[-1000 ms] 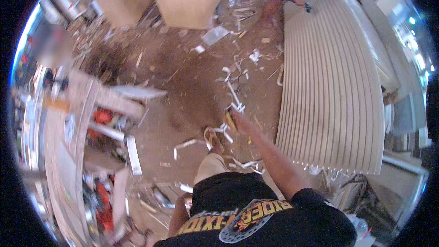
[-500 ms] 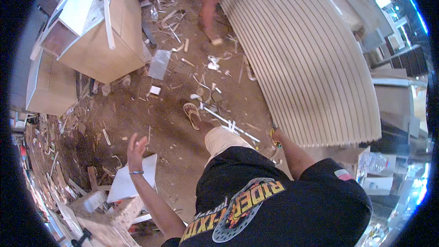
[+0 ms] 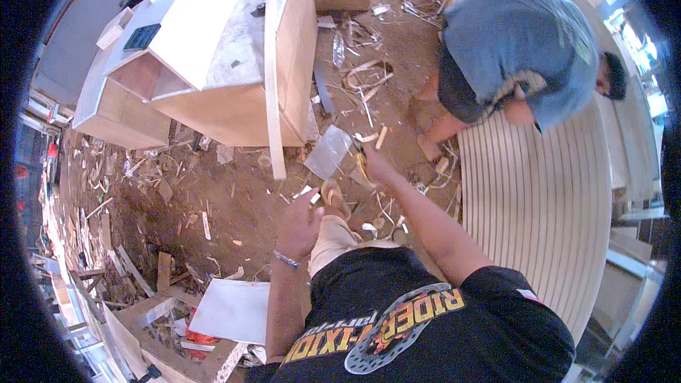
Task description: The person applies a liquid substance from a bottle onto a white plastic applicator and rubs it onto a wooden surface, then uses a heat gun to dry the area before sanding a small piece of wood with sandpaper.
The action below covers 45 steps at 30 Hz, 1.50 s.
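Note:
My right hand (image 3: 379,167) reaches forward over the littered floor, its fingers closed round a small yellow-and-dark thing (image 3: 362,162) whose kind I cannot make out. Lower and to the left, my left hand (image 3: 298,225) hangs in the air with its fingers apart, holding nothing. Just beyond my hands lies a clear plastic sheet (image 3: 329,153) on the ground. To my right stretches a large cream panel with dark parallel grooves (image 3: 535,220). Past it a co-worker (image 3: 521,50) in a blue shirt bends over its far end; that person's hands are mostly hidden.
Wooden cabinets (image 3: 234,113) stand at the far left, with a long thin strip of wood (image 3: 272,71) hanging over one edge. A white board (image 3: 230,310) rests on scrap frames at lower left. Offcuts and strips cover much of the dirt floor.
My view has turned to the right and the cabinets appear nearer. My right hand has left the grooved panel's near edge and reaches forward. The co-worker now bends over the panel.

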Tool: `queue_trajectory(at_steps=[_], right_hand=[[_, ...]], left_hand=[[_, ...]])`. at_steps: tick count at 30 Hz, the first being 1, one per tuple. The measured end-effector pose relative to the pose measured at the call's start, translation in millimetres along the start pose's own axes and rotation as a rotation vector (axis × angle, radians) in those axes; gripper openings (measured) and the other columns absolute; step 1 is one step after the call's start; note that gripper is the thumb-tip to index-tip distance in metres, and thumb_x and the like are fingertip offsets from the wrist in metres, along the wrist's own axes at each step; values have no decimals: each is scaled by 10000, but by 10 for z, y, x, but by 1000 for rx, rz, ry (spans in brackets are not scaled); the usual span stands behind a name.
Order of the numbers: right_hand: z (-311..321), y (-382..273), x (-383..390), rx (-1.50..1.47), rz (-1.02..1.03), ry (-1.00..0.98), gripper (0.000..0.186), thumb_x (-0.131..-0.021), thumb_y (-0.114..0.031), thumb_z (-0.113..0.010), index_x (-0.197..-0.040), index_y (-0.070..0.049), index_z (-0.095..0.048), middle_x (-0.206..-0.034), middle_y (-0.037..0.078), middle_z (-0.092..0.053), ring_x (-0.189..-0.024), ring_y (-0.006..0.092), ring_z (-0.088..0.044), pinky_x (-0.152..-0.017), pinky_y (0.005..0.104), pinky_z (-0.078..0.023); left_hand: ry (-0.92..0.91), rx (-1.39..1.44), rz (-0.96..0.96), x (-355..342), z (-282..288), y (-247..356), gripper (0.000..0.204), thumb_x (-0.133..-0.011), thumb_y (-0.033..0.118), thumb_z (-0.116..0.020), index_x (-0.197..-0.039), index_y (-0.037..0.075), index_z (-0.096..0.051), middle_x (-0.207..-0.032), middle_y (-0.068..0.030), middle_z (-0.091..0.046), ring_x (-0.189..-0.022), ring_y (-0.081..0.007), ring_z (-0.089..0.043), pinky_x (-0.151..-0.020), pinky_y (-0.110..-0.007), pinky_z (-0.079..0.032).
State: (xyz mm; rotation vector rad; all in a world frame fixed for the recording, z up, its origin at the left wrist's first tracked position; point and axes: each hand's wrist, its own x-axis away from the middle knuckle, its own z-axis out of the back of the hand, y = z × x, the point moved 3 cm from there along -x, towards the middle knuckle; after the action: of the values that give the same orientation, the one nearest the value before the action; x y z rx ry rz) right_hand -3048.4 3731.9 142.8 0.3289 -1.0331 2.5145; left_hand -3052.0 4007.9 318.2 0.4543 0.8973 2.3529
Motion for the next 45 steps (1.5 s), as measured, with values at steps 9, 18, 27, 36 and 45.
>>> queue_trajectory(at_steps=[9, 18, 27, 36, 45], right_hand=[[925, -494, -2103, 9, -99, -28, 476, -913, -244, -601, -1307, -35, -437, -1059, 318, -650, -970, 470, -643, -802, 513, -500], [1547, 630, -3805, 197, -307, -121, 508, -934, -374, -576, -1229, 27, -476, -1051, 343, -646, -1002, 480, -639, -849, 521, -491], [2346, 1649, -6165, 87, -476, -223, 554, -876, -328, -645, -1277, 0, -449, -1118, 316, -642, -1050, 468, -628, -876, 519, -496], [3726, 2194, -7483, -150, -460, -26, 555, -779, -321, -761, -1182, 6, -564, -1054, 258, -683, -974, 402, -670, -860, 469, -528], [5453, 2557, -10134, -943, -370, 317, 445, -890, -123, -690, -1243, -1, -449, -927, 138, -603, -785, 210, -655, -565, 371, -578]], left_hand=[[-151, -86, 119, -2134, -477, -1608, 677, -921, 323, -598, -1460, 12, -332, -1442, -420, -295, -1312, -535, -402, -1120, -494, -367], [-582, 156, 339, -2899, 263, -1035, 665, -982, 427, -510, -1473, 25, -311, -1314, -398, -490, -1220, -502, -519, -1046, -516, -428], [-499, 188, 310, -5985, 722, -371, 478, -1022, 364, -480, -1397, 69, -448, -1163, -271, -642, -1111, -437, -612, -959, -487, -477], [-638, 163, 324, -9376, 1012, 832, 458, -1034, 311, -469, -1415, 59, -440, -1200, -232, -647, -1136, -365, -624, -995, -413, -467], [-920, 153, 170, -12729, 381, 1444, 494, -1034, 362, -471, -1442, 87, -430, -1293, -232, -605, -1196, -367, -592, -1031, -408, -450]])
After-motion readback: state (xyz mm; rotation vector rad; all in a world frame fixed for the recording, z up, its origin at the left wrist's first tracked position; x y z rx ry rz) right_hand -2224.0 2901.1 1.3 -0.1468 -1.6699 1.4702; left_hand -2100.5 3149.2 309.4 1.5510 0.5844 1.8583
